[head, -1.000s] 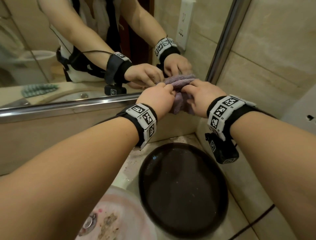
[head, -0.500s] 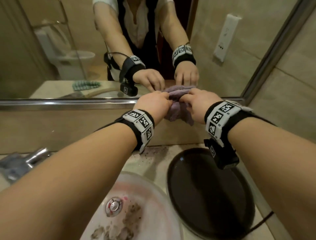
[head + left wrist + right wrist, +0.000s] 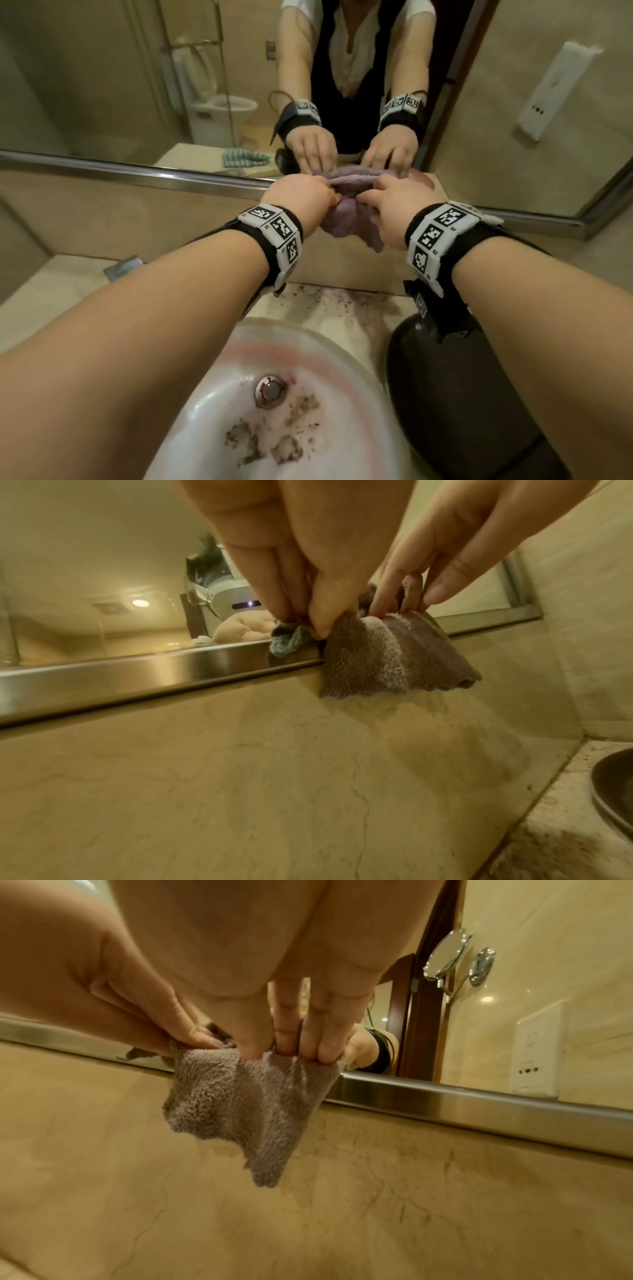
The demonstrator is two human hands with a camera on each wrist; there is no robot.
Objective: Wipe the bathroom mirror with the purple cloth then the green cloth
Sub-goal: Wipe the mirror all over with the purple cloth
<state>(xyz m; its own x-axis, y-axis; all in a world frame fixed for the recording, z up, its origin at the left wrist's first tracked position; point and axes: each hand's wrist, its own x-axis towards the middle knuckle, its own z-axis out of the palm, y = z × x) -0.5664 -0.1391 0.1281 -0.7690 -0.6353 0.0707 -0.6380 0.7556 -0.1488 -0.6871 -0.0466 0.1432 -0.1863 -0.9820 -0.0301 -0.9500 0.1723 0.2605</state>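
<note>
I am holding the purple cloth [image 3: 346,219] bunched at the mirror's [image 3: 137,85] steel bottom edge [image 3: 137,173], at twelve o'clock; my left hand [image 3: 298,202] and right hand [image 3: 397,212] are both pinching its top.

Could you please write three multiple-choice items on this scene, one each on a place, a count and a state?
1. Where is the purple cloth?
A. in the sink
B. at the mirror's lower frame
C. on the dark tray

2. How many hands grip the purple cloth?
A. none
B. one
C. two

3. How does the purple cloth hang?
A. bunched
B. spread flat
C. rolled tight

Answers: 1 B, it hangs against the metal frame of the mirror; 2 C, the left hand and the right hand both pinch its top edge; 3 A, folds gather beneath the fingers.
</note>
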